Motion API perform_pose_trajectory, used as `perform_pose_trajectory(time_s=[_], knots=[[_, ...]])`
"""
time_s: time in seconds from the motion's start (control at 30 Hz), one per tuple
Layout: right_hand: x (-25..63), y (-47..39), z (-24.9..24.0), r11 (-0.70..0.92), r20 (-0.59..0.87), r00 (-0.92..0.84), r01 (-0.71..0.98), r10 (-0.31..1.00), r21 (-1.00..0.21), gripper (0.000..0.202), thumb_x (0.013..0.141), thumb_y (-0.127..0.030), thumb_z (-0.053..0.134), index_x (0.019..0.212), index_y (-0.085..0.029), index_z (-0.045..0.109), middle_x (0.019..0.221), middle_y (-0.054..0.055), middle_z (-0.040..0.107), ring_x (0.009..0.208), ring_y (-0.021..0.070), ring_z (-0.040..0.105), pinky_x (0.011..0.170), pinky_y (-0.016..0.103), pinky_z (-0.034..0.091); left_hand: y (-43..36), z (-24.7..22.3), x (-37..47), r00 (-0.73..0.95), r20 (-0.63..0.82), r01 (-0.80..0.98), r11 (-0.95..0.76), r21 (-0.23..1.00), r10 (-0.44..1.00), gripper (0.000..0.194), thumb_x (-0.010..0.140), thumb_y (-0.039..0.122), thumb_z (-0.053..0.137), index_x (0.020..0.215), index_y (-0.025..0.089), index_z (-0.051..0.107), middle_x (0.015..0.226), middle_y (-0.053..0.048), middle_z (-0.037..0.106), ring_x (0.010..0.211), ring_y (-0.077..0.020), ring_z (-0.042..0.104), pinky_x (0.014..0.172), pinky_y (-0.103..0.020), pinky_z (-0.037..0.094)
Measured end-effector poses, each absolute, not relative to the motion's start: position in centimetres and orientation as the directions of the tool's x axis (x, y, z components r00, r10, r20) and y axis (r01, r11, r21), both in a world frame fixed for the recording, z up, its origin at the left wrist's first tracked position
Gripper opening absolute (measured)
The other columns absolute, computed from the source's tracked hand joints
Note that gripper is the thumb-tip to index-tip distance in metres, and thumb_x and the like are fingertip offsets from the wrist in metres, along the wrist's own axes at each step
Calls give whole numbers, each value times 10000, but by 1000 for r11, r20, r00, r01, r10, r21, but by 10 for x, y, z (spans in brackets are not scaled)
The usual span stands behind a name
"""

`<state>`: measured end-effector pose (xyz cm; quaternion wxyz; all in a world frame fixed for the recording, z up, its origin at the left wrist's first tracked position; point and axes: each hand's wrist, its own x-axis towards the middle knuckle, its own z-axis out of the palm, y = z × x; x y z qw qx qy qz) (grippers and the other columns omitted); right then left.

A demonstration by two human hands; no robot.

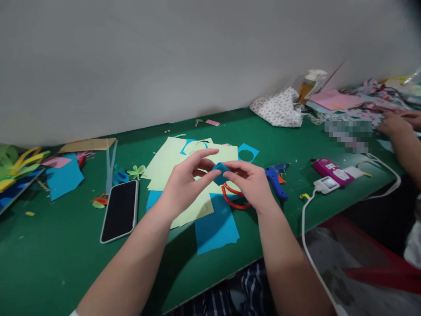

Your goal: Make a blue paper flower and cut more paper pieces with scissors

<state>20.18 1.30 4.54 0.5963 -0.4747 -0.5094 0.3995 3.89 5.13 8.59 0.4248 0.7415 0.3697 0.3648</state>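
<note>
A small folded blue paper piece [221,173] is held between my two hands above the pale green sheets [164,160]. My left hand [192,177] pinches its left side with the thumb, the index finger raised above. On the right side, the thumb and fingers of my right hand [246,177] grip the same piece. Red scissor handles [235,202] lie just below my right hand; their blades are hidden. A blue sheet [217,230] pokes out from beneath the green ones toward the table's front edge.
A phone [119,211] lies left of the sheets, near a green paper flower [136,172]. Rightward are a blue glue gun [278,182], a purple device [333,171] and a white cable [304,219]. Another person's hand [396,125] is at far right.
</note>
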Motion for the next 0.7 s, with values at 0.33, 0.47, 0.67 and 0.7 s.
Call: perform_pose_trajectory(time_s=[0.33,0.47,0.67,0.7], knots=[[201,13,43,240,238,163,6,958,-971,179,697,-231,714,871,-268,700,891,-11,709,801,150,649,731,303,539,54,86,37,473,203,254,-353,901,858,257,770,322,637,992,193,652,939,-51,667,823,-163,614,719,-270,506],[200,13,45,237,235,144,6,961,-972,183,711,-238,702,891,-269,693,903,-7,700,803,152,645,739,314,541,54,83,37,469,248,258,-401,879,848,268,780,293,625,1026,188,630,922,-53,661,808,-157,613,724,-277,509],[198,10,52,324,345,139,156,928,-933,136,764,-272,657,895,-275,697,935,4,672,887,154,613,759,296,514,51,83,38,506,336,343,-543,766,794,315,809,203,572,1125,214,568,838,-18,643,760,-130,594,716,-257,482],[197,10,52,344,371,141,182,918,-921,116,766,-258,657,874,-269,698,912,3,672,871,150,612,758,293,508,50,83,38,519,348,351,-566,746,781,328,813,191,565,1140,217,558,825,-13,639,749,-125,588,705,-250,476]])
